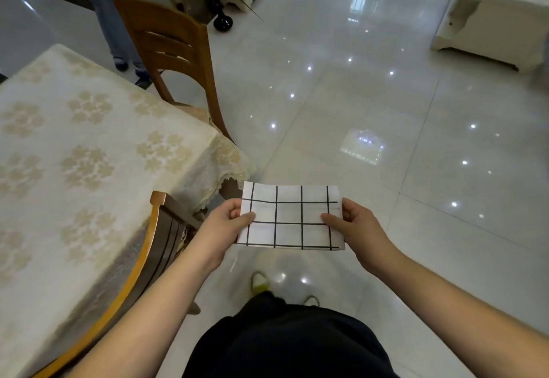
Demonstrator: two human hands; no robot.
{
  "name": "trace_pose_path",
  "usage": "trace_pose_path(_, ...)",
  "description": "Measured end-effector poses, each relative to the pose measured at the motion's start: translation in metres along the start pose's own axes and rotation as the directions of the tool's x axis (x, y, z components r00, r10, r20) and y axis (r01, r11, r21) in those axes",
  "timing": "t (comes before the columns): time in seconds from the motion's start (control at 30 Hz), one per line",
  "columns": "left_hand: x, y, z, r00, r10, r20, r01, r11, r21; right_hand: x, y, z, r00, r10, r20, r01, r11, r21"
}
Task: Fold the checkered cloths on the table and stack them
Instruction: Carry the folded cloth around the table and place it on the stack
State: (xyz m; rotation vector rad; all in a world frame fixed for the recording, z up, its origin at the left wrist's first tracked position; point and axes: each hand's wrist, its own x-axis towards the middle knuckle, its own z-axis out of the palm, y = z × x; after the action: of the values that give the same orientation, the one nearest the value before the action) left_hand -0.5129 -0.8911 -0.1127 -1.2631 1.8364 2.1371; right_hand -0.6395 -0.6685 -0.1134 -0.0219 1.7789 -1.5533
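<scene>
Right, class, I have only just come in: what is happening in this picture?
A person stands beside a table under a lace cloth, holding a folded checkered cloth in the air above the tiled floor. The left hand pinches its left edge and the right hand pinches its right edge. The cloth is a small flat rectangle, not yet set on the table. No other checkered cloths show.

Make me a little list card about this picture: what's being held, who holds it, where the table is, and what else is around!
held thing: folded checkered cloth, white with black lines
left hand: pinches the cloth's left edge
right hand: pinches its right edge
where: in the air above the shiny floor, not on the table
table: to the left, under a flowery cover
nearby: two wooden chairs
</scene>
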Motion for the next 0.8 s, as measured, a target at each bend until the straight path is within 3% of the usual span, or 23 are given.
trace_pose_path(0.13, 0.031, 0.008, -0.007, 1.0, 0.005, 0.022, -0.004, 0.999, -0.032, 0.026, -0.013, 0.002, 1.0, 0.0, 0.001, 0.0, 0.999, 0.039)
trace_pose_path(0.33, 0.084, 0.042, -0.022, 0.997, 0.031, 0.066, -0.027, 0.997, -0.068, 0.076, -0.042, 0.03, 0.991, -0.016, -0.132, 0.029, 0.995, 0.093)
trace_pose_path(0.8, 0.177, 0.136, -0.027, 0.994, 0.108, -0.015, -0.108, 0.991, -0.077, 0.169, -0.125, 0.039, 0.988, -0.096, -0.117, 0.114, 0.981, 0.158)
